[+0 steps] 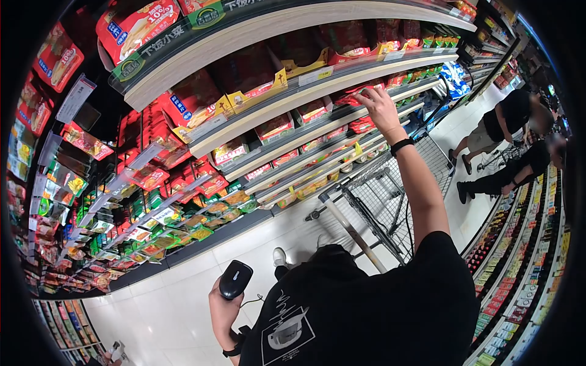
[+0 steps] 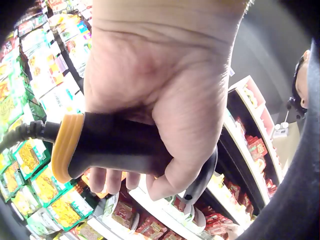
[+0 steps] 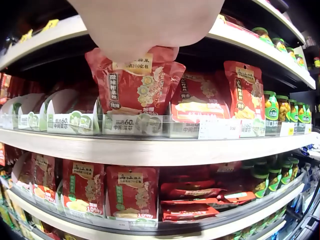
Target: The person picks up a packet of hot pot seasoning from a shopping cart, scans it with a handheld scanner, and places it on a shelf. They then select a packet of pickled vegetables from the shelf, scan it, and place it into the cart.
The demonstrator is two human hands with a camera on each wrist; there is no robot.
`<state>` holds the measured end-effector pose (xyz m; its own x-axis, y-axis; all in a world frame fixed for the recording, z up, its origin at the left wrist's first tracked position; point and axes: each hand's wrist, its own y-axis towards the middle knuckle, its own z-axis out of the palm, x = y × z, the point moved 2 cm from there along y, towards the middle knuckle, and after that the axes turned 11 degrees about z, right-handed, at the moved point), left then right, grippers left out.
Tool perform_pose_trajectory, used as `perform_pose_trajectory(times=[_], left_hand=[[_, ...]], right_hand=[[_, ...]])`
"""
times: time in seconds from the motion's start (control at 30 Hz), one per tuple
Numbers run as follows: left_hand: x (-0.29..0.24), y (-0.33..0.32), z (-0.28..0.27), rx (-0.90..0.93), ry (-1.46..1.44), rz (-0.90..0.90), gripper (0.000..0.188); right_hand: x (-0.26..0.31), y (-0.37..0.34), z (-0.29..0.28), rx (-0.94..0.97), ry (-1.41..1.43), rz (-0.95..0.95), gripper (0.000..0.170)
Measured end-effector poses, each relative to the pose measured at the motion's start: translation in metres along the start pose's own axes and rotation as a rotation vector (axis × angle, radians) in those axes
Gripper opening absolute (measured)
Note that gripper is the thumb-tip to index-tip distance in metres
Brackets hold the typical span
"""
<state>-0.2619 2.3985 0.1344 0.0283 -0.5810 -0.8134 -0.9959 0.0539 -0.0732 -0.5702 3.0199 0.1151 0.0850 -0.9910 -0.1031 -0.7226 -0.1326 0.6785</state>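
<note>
My left hand grips a black handheld scanner, its fingers curled round the handle. In the left wrist view, the hand wraps the scanner, which has a yellow ring and a cable. My right hand reaches to a middle shelf at red packets. From the right wrist, the hand covers the top of a red packet standing in a shelf box; its fingertips are hidden, so whether it pinches the packet cannot be told. Another red packet stands to the right.
A shopping cart stands below the right arm. Shelf edges run above and below the packets, with green-lidded jars at the right. Two people stand in the aisle, beside the opposite shelves. Hanging packets fill the left.
</note>
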Motion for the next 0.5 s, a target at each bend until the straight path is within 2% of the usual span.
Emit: perform_pose_trajectory(times=[0.17,0.27,0.33,0.4,0.47,0.5], left_hand=[[0.005,0.0,-0.002,0.02,0.03,0.028,0.042],[0.005,0.002,-0.002,0.034,0.016,0.013,0.042],[0.004,0.005,0.0,0.045,-0.021,-0.033,0.041],[0.003,0.01,0.002,0.075,-0.015,0.005,0.042],[0.001,0.015,0.002,0.099,-0.005,0.053,0.043],[0.0,0.017,0.001,0.109,0.001,0.081,0.044]], right_hand=[[-0.003,-0.003,0.004,0.038,0.112,0.073,0.049],[0.021,0.0,-0.011,-0.126,0.087,0.055,0.052],[0.062,0.0,-0.033,-0.12,0.237,-0.071,0.05],[0.098,-0.011,-0.01,0.01,0.396,-0.201,0.046],[0.148,-0.005,-0.002,0.101,0.47,-0.256,0.044],[0.172,0.006,0.0,0.074,0.516,-0.236,0.042]])
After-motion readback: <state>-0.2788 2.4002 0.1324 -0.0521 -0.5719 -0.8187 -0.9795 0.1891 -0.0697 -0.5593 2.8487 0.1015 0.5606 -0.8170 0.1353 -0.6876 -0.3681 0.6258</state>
